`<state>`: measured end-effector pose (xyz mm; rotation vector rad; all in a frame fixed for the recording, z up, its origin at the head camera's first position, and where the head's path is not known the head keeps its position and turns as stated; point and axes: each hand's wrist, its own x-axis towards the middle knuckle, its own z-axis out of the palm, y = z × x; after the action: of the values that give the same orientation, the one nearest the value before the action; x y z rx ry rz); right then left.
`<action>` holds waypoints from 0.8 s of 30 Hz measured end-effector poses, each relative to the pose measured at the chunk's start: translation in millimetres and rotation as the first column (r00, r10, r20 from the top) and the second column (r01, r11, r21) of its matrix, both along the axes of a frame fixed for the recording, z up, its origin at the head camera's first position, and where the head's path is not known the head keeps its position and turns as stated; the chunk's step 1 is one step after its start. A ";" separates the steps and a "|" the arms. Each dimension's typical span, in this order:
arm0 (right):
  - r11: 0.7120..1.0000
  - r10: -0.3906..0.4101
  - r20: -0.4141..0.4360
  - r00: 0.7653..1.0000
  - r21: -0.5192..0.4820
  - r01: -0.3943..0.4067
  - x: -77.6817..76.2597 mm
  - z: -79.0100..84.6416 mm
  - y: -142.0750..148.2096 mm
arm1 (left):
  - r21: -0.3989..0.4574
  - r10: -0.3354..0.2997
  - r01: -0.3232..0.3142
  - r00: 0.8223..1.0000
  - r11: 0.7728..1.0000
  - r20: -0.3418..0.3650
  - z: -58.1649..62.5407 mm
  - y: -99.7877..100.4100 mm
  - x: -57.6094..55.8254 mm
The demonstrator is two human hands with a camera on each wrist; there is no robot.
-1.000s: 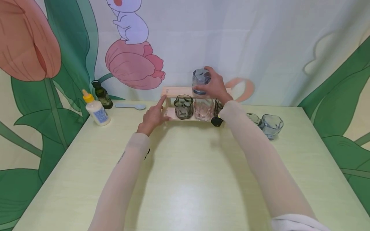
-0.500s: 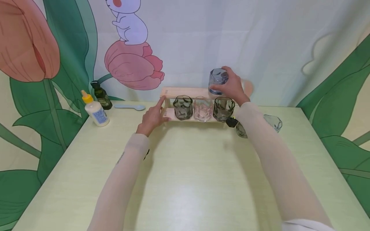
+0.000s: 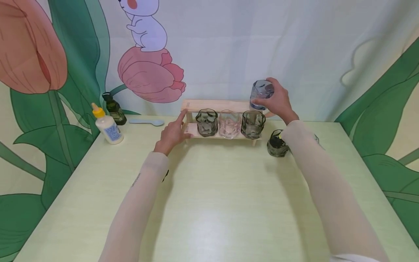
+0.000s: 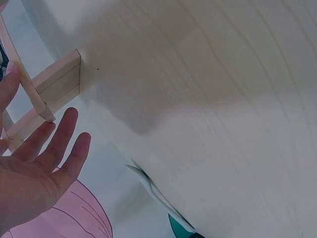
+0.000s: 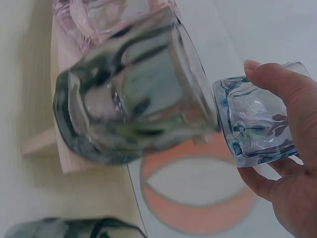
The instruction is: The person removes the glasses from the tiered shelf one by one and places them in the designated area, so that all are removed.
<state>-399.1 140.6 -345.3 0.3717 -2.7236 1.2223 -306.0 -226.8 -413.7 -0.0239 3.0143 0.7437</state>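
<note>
In the head view my right hand (image 3: pixel 278 99) grips a blue faceted glass (image 3: pixel 262 92) by its sides, upright at the right end of the top shelf of a small two-tier wooden rack (image 3: pixel 217 105). The right wrist view shows thumb and fingers on opposite sides of that glass (image 5: pixel 257 121). My left hand (image 3: pixel 171 135) touches the rack's left end, its fingers (image 4: pixel 64 134) mostly straight. Along the lower shelf stand a dark grey glass (image 3: pixel 207 123), a pink glass (image 3: pixel 230 125) and a second dark grey glass (image 3: pixel 253 125).
Right of the rack, another dark glass (image 3: pixel 276 147) stands on the table (image 3: pixel 209 196); my right forearm mostly hides a glass behind it. At the back left are a glue bottle (image 3: pixel 110 129), a dark green bottle (image 3: pixel 114 109) and a pale spoon (image 3: pixel 147 122). A printed curtain (image 3: pixel 216 54) hangs behind.
My right hand has carried the blue glass rightward along the top shelf to its right end, uncovering the right dark glass on the lower shelf. The left hand has stayed at the rack.
</note>
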 end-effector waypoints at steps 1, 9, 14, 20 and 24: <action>1.000 -0.007 0.001 1.000 0.004 0.007 0.6 -0.3 2.9 | 0.000 -0.002 0.002 1.000 1.000 0.000 0.1 0.2 0.1; 0.999 -0.040 0.008 0.999 0.003 0.040 9.2 -2.4 24.7 | 0.000 -0.008 0.008 1.000 1.000 -0.001 -0.7 0.2 -0.2; 0.999 -0.046 0.001 0.999 -0.003 0.046 15.4 -3.2 36.5 | -0.004 -0.007 0.007 1.000 1.000 -0.009 -2.1 0.9 -0.8; 0.998 -0.067 -0.007 0.998 -0.009 0.067 23.4 -2.3 50.0 | -0.002 -0.006 0.006 1.000 1.000 -0.014 -1.9 1.4 -0.9; 0.996 -0.092 0.007 0.996 -0.004 0.092 29.0 -2.0 59.0 | 0.001 -0.002 0.002 1.000 1.000 -0.011 -1.9 1.4 -1.0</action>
<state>-370.2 199.7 -347.3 0.2391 -2.7103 1.2077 -307.0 -225.5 -415.6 -0.0164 3.0235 0.7476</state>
